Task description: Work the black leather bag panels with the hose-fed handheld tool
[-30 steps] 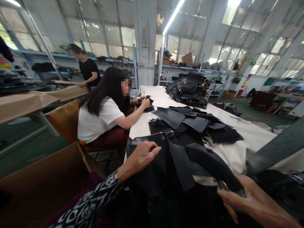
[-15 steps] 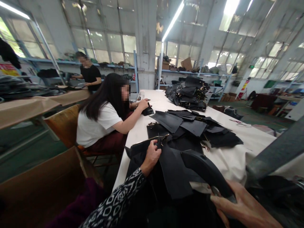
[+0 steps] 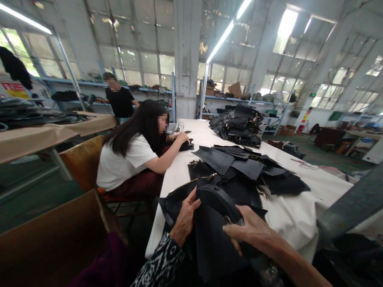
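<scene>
My left hand [image 3: 184, 217], below a patterned sleeve, pinches the edge of a black leather-like panel [image 3: 215, 247] with thumb and fingers. Beside it, a black piece with a gold zipper [image 3: 176, 190] lies along the table's near edge. My right hand [image 3: 248, 229] is closed around a thick, curved black object [image 3: 220, 198] whose far end reaches the panel near my left fingertips. A small round metal part shows by my right thumb. What kind of object it is, I cannot tell.
Loose black panels [image 3: 242, 161] with gold zippers spread across the white-covered table [image 3: 323, 185]; a taller stack [image 3: 239, 125] stands behind. A seated co-worker [image 3: 131, 151] works at the left side. A cardboard box [image 3: 60, 235] is at lower left, a grey post [image 3: 353, 195] at right.
My right hand has moved left and up, bringing the curved black object's end close to my left hand. My left hand has shifted slightly down and left. The view has tilted slightly.
</scene>
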